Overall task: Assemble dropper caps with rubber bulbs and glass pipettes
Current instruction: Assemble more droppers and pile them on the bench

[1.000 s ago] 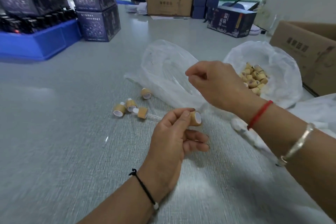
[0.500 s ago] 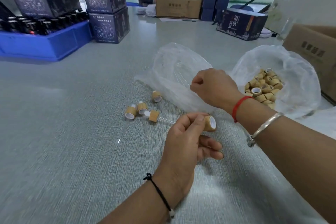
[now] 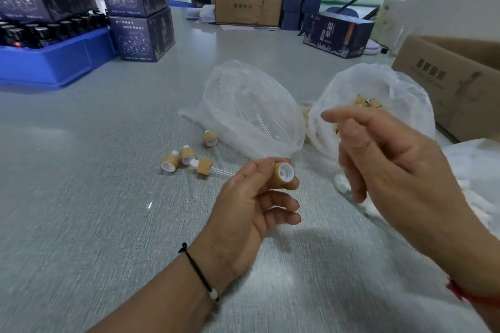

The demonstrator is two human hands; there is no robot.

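Four bamboo-collared dropper caps [image 3: 188, 159] lie loose on the worktop [image 3: 81, 197], and a fifth cap [image 3: 284, 174] is in the left hand [image 3: 251, 205]. Two clear plastic bags [image 3: 251, 108] sit behind. Two hands show, left and right [image 3: 392, 167].

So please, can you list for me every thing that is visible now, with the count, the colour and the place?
held cap: one, tan with white inside, pinched in the left hand
loose caps: four, tan and white, on the table left of the bags
clear bag: one, transparent, table centre, thin glass pipettes inside
white bag: one, translucent, right of the clear bag, tan caps inside
cardboard boxes: two, brown, one at right edge, one far centre
dark boxes: several, navy, far left and far centre
blue tray: one, far left, dark bottles inside
table: one, grey
left hand: holds the cap
right hand: raised; grip unclear
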